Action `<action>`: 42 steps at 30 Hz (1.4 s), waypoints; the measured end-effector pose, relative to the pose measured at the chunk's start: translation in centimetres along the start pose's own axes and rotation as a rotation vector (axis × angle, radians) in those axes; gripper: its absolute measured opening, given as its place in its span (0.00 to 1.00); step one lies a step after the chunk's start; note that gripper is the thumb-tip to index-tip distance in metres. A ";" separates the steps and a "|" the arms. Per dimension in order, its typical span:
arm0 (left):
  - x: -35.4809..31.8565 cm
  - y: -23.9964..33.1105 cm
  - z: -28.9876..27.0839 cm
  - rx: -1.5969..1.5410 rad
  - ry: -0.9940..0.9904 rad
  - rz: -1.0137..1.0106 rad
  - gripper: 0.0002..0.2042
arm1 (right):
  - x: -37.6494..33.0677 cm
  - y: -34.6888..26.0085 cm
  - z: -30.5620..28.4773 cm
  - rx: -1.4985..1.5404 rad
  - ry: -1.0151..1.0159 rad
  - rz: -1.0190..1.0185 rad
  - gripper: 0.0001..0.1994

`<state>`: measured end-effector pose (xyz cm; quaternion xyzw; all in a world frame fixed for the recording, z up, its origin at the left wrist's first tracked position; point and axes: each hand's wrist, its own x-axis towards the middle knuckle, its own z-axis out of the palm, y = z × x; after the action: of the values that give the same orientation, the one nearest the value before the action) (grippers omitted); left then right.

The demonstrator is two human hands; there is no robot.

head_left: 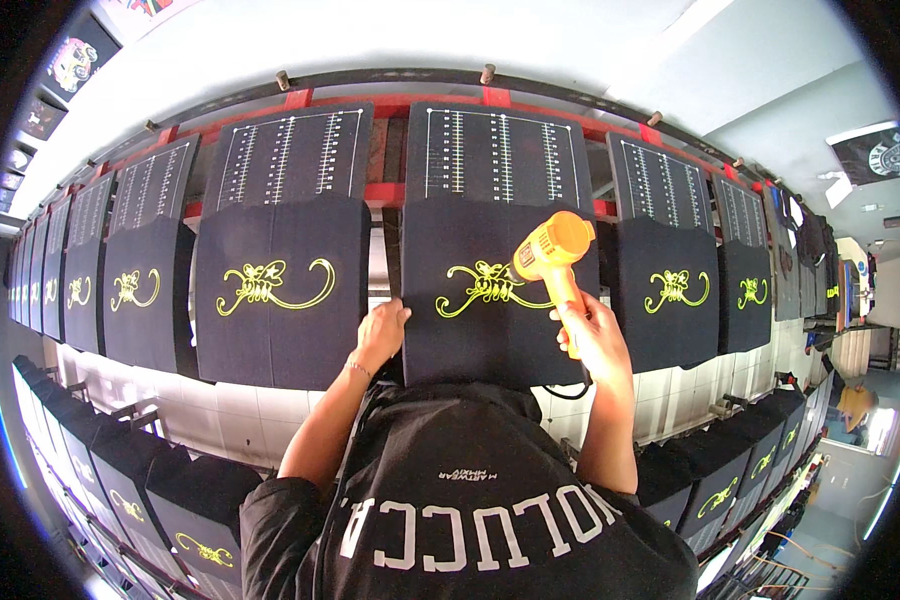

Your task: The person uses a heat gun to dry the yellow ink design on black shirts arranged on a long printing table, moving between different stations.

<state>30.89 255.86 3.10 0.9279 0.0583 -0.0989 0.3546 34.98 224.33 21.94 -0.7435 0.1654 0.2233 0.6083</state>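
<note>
Right hand point(592, 335) gripping handle of orange plastic heat gun point(552, 252), fingers wrapped tight, nozzle pointing at yellow-green swirl print point(480, 285) on black fabric panel point(490, 330) at frame centre. Left hand point(382, 330) resting flat, fingers together, pressing panel's left edge. Neighbouring black printed panel point(280, 290) lying left of centre. Red metal rail point(390, 105) running along top.

Black short-sleeved shirt point(470, 490) with white lettering; thin bracelet point(358, 369) on left wrist.
</note>
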 end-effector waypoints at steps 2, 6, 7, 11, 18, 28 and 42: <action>1.7 -0.2 -0.1 0.019 0.014 0.010 0.13 | -0.2 0.3 -0.2 0.021 0.007 -0.012 0.14; 1.3 0.5 -0.5 0.046 -0.033 -0.030 0.13 | -1.3 0.6 -0.3 -0.021 -0.014 -0.008 0.16; 0.6 0.6 -0.5 0.048 -0.058 -0.050 0.13 | -1.6 0.5 -0.7 0.001 -0.035 0.030 0.17; -2.5 0.6 -0.3 0.027 -0.122 -0.062 0.13 | -2.3 1.4 -0.6 -0.001 -0.048 0.006 0.17; -3.8 0.4 -0.4 -0.011 -0.138 -0.026 0.14 | -3.0 1.3 0.1 -0.019 -0.087 0.013 0.19; -1.9 1.6 -1.2 0.114 -0.204 -0.110 0.13 | -2.8 0.9 1.4 -0.052 -0.135 0.023 0.19; -2.2 0.8 -0.3 0.087 -0.208 -0.120 0.18 | -1.6 0.6 2.4 -0.050 -0.134 0.015 0.18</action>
<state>28.93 255.43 4.32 0.9220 0.0724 -0.2184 0.3115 33.03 226.56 21.89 -0.7407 0.1242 0.2810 0.5976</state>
